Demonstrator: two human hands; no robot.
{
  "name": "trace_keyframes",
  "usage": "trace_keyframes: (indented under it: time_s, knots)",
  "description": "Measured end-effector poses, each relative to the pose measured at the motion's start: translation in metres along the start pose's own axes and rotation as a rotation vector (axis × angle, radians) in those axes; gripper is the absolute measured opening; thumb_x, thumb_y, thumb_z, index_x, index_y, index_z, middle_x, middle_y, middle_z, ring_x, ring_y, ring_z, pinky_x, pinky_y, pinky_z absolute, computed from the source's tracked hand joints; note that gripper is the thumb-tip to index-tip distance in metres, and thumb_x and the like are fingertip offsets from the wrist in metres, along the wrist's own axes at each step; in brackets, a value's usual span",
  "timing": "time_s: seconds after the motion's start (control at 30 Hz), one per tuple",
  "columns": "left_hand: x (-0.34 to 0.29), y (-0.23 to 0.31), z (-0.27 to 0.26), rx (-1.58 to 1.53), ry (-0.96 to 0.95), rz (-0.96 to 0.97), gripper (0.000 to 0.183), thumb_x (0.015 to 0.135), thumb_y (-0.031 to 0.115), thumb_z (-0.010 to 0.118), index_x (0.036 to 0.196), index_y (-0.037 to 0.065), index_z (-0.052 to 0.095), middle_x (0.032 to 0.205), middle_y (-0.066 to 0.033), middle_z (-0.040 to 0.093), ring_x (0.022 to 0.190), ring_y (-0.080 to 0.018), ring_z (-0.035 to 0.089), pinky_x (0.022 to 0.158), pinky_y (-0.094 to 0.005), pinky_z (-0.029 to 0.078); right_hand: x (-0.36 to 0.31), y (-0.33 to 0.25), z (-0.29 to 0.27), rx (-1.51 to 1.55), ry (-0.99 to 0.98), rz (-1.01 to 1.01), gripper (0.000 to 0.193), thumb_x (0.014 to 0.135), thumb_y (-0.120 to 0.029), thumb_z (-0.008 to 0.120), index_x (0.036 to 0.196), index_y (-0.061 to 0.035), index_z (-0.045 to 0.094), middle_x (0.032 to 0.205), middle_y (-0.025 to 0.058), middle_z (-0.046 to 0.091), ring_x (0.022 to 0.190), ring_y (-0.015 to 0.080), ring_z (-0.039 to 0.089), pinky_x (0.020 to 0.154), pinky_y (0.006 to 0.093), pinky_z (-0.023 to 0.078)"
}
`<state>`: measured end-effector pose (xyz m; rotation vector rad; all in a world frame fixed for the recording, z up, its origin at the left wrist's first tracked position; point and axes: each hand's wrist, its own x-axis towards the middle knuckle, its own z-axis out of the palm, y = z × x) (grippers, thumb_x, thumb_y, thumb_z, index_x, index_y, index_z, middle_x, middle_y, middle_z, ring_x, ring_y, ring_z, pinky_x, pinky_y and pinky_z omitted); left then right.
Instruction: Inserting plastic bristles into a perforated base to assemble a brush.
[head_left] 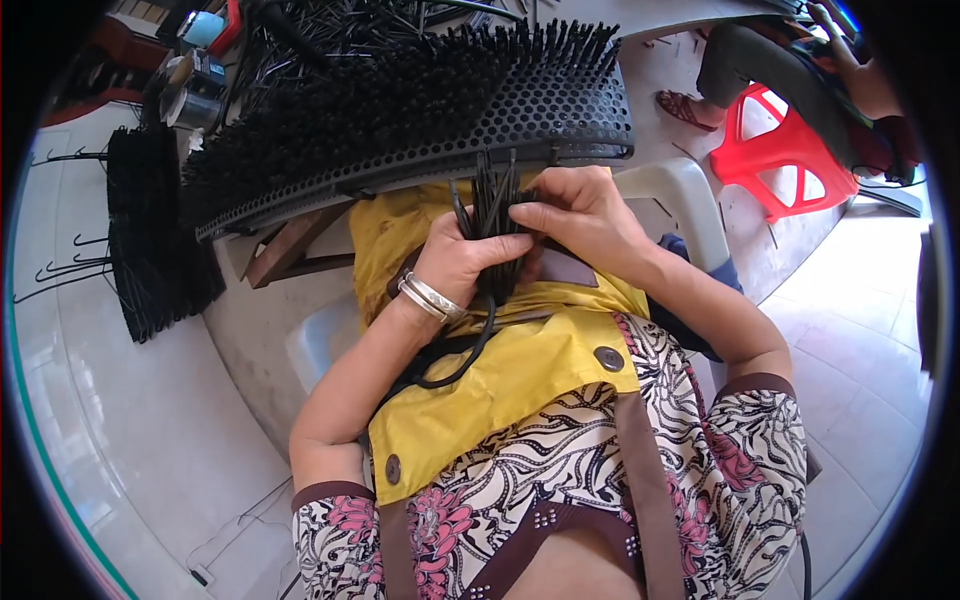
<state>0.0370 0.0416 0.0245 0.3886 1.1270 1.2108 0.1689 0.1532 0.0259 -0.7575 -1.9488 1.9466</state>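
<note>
My left hand (462,262), with a silver bangle at the wrist, is closed around a bundle of thin black rods (490,215) held upright over my lap. My right hand (578,215) pinches the same bundle near its top with thumb and fingers. Just beyond both hands a black perforated panel (540,115) rests across a wooden frame, with many black rods standing up through its holes. The lower ends of the bundle curve down over the yellow apron (500,385) on my lap.
Stacks of black wire hangers (150,235) lie on the pale floor at the left. Another person sits on a red plastic stool (775,150) at the upper right. A white plastic chair (680,195) is under me. Loose black rods clutter the top.
</note>
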Motion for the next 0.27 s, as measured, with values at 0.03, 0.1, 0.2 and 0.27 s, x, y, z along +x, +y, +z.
trace_keyframes:
  time_s: [0.03,0.1,0.2,0.27]
  knots:
    - [0.000,0.000,0.000,0.000,0.022,-0.001,0.021,0.077,0.003,0.062,0.097,-0.001,0.059,0.080,-0.0108,0.063,0.069,-0.0206,0.063,0.062,-0.0312,0.053,-0.001,0.001,0.002,0.134,-0.012,0.091,0.010,0.082,-0.003,0.059,0.082,0.0068,0.059,0.069,0.0049,0.061,0.063,0.0093,0.059,0.056,0.0222,0.048]
    - [0.000,-0.001,-0.001,-0.020,0.035,-0.008,0.022,0.077,0.003,0.062,0.099,-0.001,0.059,0.082,-0.0112,0.063,0.071,-0.0208,0.063,0.064,-0.0322,0.054,-0.004,0.002,0.002,0.110,0.003,0.090,0.010,0.082,-0.003,0.058,0.081,0.0066,0.060,0.070,0.0053,0.061,0.063,0.0100,0.059,0.057,0.0225,0.048]
    - [0.001,-0.005,-0.003,-0.019,0.083,-0.001,0.023,0.078,0.003,0.062,0.100,-0.001,0.059,0.085,-0.0117,0.064,0.073,-0.0214,0.064,0.065,-0.0336,0.054,-0.004,0.007,-0.002,0.095,0.054,0.089,0.011,0.084,-0.004,0.056,0.082,0.0058,0.060,0.071,0.0064,0.062,0.063,0.0115,0.060,0.058,0.0235,0.049]
    - [0.003,-0.009,-0.010,0.054,0.131,0.032,0.023,0.078,0.003,0.061,0.101,-0.001,0.059,0.089,-0.0134,0.064,0.077,-0.0246,0.064,0.066,-0.0346,0.055,-0.003,0.006,-0.009,0.136,0.082,0.138,0.012,0.084,-0.007,0.057,0.085,0.0035,0.062,0.075,0.0074,0.063,0.067,0.0132,0.062,0.065,0.0248,0.051]
